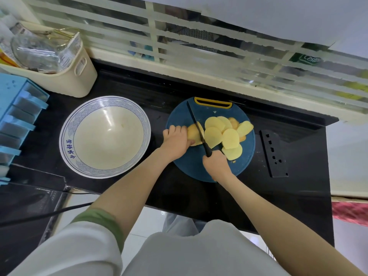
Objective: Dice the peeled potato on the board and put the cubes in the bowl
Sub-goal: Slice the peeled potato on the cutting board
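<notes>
On the black desk (179, 196), the empty bowl (105, 136) waited beside the blue board (191, 166). The left hand (176, 141) steadied the potato (194, 134) while the right hand (216, 164) gripped the knife (197, 128), slicing; slices (225, 134) lay alongside.

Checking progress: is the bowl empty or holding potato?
Empty: the bowl shows only its bare cream inside; the potato slices lie on the board.

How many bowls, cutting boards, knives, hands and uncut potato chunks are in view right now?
bowl: 1
cutting board: 1
knife: 1
potato chunk: 1
hands: 2, left hand and right hand
Total: 6
</notes>
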